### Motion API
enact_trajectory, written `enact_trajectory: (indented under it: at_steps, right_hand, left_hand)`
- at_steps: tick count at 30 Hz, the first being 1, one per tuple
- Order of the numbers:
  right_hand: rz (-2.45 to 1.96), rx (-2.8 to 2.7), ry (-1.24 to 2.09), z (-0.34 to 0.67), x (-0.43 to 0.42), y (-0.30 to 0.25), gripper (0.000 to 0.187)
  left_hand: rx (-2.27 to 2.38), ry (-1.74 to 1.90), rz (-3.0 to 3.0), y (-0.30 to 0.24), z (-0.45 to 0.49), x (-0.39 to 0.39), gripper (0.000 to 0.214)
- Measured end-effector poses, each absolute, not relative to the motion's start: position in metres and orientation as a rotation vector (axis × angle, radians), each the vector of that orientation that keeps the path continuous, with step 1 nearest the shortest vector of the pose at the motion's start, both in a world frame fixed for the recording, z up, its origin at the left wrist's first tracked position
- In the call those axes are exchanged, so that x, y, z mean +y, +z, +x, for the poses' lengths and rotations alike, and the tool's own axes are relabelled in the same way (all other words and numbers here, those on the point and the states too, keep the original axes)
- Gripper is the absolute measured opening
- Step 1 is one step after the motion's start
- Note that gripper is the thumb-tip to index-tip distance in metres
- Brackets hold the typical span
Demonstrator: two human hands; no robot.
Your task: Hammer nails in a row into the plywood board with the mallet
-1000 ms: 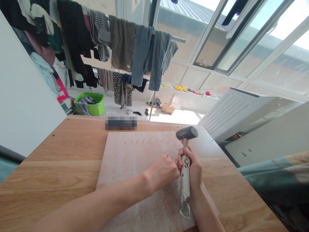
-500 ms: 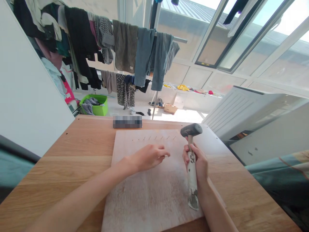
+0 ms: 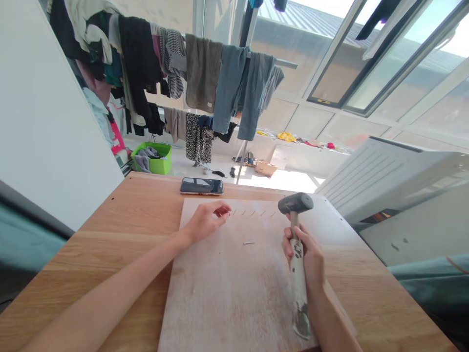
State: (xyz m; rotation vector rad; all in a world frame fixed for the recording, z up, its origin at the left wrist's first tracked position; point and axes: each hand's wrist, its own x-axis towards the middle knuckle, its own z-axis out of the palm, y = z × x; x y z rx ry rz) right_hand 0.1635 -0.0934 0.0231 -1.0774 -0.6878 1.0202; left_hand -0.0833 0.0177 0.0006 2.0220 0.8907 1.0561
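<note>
My left hand reaches over the left end of a row of thin nails standing slanted in a pale wooden board. Its thumb and forefinger are pinched round the leftmost standing nail, which they mostly hide. A loose nail lies flat on the board, between my two hands. On the right, my right hand grips a hammer by its worn, white-coated handle, just below the dark head. The hammer is held upright over the board's right edge, head at the far end.
The board lies on a wooden table. A phone rests beyond the board near the table's far edge. Past it are a green basket with cloth and hanging laundry. A white ribbed panel stands at the right.
My left hand has put down the nail it held on the board and moved left and away to the standing nails. My right hand still holds the hammer. The view has shifted slightly.
</note>
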Motion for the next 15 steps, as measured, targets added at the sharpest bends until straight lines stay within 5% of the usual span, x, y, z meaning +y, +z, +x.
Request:
enact_trajectory:
  at_steps: [15]
  right_hand:
    - [-1.238, -0.981, 0.992, 0.129, -0.098, 0.048, 0.021]
  left_hand:
    - [0.999, 0.981, 2.023, -0.002, -0.113, 0.041, 0.011]
